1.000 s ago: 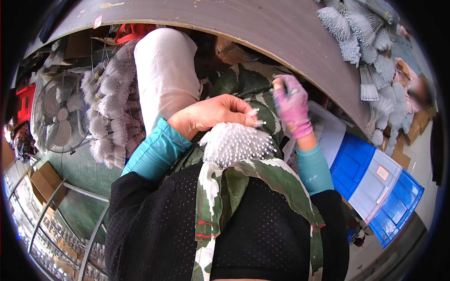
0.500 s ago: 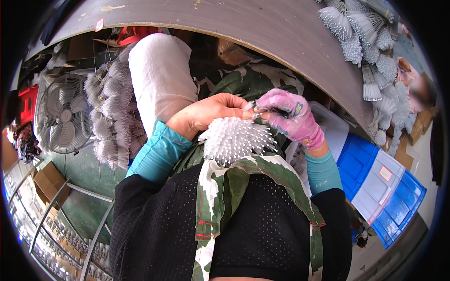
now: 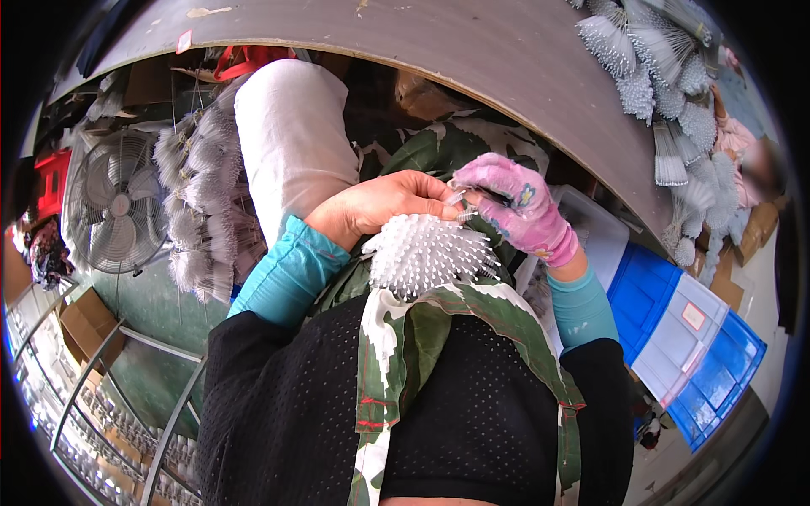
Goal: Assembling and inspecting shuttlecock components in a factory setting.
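Observation:
Fingers curled, my bare left hand [image 3: 384, 202] lies over the far side of a thick bundle of thin white stalks with bead-like tips [image 3: 432, 255]. The bundle rests at my lap, tips toward me. Between the left thumb and fingers is a small whitish, partly clear piece [image 3: 456, 197], too small to name. My right hand [image 3: 519, 207], in a pink flowered glove, is closed with its fingertips at the same piece. The two hands nearly touch there. How the left palm meets the bundle is hidden.
A grey-brown tabletop [image 3: 472, 42] curves ahead, with several similar white bundles [image 3: 654, 76] at its right end. More bundles [image 3: 207, 177] hang at left beside a standing fan [image 3: 121, 202]. Blue and whitish crates [image 3: 688, 325] stand at right. A metal rail [image 3: 160, 347] is lower left.
The gloved right fingers have shifted slightly up and left around the whitish piece. The left hand and bundle stay almost in place, and the view has moved a little.

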`<state>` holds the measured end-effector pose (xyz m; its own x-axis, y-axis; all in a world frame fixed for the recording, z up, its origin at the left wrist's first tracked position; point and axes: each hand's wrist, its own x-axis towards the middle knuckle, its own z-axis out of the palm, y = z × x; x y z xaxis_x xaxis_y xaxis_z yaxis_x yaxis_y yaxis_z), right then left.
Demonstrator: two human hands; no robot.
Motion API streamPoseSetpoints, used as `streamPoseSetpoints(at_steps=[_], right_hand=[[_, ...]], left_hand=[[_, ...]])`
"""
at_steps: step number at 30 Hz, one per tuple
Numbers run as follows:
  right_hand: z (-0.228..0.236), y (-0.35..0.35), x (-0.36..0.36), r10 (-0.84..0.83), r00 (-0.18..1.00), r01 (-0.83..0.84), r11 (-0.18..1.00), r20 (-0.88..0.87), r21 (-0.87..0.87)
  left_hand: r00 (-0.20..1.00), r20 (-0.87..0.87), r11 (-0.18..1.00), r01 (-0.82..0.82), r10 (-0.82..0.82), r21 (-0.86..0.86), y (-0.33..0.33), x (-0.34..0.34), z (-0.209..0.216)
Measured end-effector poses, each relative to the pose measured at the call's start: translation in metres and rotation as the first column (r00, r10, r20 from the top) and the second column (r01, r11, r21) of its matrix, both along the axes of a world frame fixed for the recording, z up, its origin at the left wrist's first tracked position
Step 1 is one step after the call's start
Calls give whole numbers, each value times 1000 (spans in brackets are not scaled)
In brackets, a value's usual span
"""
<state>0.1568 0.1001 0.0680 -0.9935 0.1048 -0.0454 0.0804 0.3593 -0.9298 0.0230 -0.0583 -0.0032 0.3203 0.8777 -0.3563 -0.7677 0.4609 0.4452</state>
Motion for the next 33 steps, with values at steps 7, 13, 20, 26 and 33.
streamPoseSetpoints(at_steps=[7,13,20,26,33], right_hand=[[-3,3,1,-40,997,34,996,70,79],[36,32,-4,67,675,292,890,735,-349],[60,47,-35,206,494,-134,978,845,-160],[53,53,-32,297,550,-208,954,780,-217],[57,44,-45,242,458,-198,966,856,-167]], left_hand=[[1000,-31,1000,5,-4,9,3,1,2],[984,-165,998,66,-68,-22,8,-1,17],[950,-293,993,114,-112,-8,14,1,19],[953,-276,992,130,-126,-5,15,1,19],[955,-269,992,124,-123,-13,14,-1,19]])
